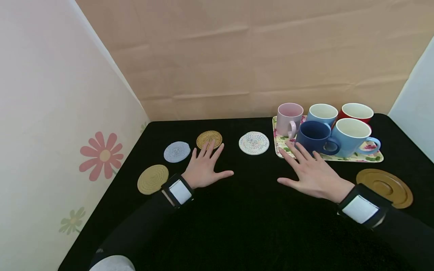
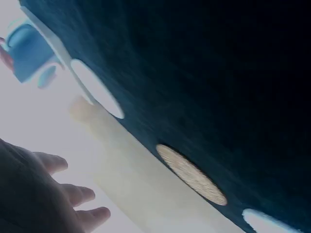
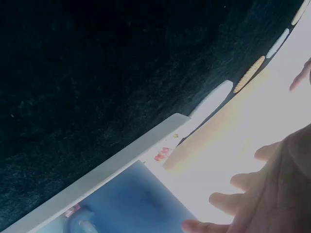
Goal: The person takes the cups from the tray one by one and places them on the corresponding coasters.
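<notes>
The dark blue mug (image 1: 313,140), plain and upright, stands near the right hand (image 1: 313,175), fingers (image 1: 289,159) spread wide.

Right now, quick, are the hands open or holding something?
Left hand: open, holding nothing.
Right hand: open, holding nothing.

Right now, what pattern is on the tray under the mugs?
The tray has pink flowers and green leaves on a pale ground; clearest in the head view.
</notes>
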`<state>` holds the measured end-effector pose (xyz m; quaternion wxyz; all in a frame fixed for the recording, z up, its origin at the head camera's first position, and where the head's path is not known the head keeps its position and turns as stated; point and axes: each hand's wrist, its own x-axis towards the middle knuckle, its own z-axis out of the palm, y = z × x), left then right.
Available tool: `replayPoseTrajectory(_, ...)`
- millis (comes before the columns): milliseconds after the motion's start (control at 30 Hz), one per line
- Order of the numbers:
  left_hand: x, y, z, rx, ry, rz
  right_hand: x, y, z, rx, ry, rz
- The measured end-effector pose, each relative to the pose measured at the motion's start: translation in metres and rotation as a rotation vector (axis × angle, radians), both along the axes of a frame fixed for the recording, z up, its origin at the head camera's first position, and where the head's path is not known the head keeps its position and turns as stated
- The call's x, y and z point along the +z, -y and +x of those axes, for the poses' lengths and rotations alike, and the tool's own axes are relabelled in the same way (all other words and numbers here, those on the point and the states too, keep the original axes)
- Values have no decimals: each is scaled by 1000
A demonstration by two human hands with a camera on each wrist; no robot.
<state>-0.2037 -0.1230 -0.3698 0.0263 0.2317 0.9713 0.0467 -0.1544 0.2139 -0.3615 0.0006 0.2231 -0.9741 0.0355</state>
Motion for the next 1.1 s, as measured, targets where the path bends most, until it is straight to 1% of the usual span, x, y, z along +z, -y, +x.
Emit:
replayPoseTrajectory(100,-5,3,-16,32,22,-10,0,1,-3,15,-1,-8)
replayPoseTrajectory(233,-11,8,-44,78,56,-12,-1,3,-7,34,10,-27)
replayPoseTrajectory(367,-14,15,-73,119,101,-7,-2,6,-8,53,25,-34)
replayPoseTrajectory(433,-16,17,-86,134,107,5,-3,7,-8,62,24,-34)
replayPoseTrajectory(467,-20,18,-95,138,103,17,-3,7,-8,64,25,-34)
replayPoseTrajectory(600,-24,19,-116,177,91,33,-6,6,-8,71,20,-33)
replayPoseTrajectory(667,-26,18,-123,200,97,41,-7,5,-8,65,24,-35)
replayPoseTrajectory(700,-23,17,-123,218,113,40,-8,5,-8,62,27,-34)
replayPoseTrajectory(900,-29,17,-135,292,193,59,-11,5,-7,65,38,-43)
replayPoseTrajectory(1033,-32,17,-142,318,243,80,-12,5,-7,66,32,-46)
replayPoseTrajectory(1100,-36,16,-147,317,251,81,-13,4,-7,60,30,-41)
